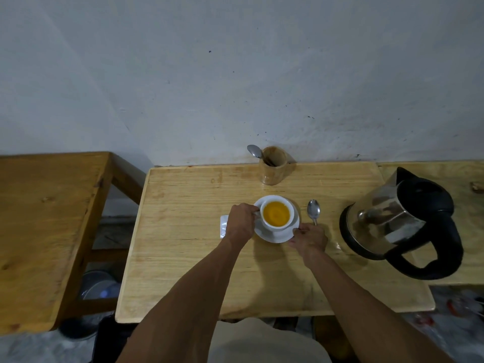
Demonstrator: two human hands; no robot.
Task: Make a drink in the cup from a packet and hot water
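A white cup (277, 203) filled with orange-yellow drink stands on a white saucer (264, 231) in the middle of the wooden table. My left hand (239, 222) is closed on the cup's handle at the cup's left side. My right hand (309, 238) pinches the saucer's near right rim. A white packet (223, 226) lies flat just left of my left hand, mostly hidden behind it. A metal spoon (313, 210) lies on the table right of the saucer, its handle running under my right hand. The steel and black kettle (400, 221) stands at the right.
A wooden holder (275, 166) with another spoon (255, 151) stands at the back by the wall. A second wooden table (44, 218) is at the left, across a gap. The light table (188, 258) ends close to my body.
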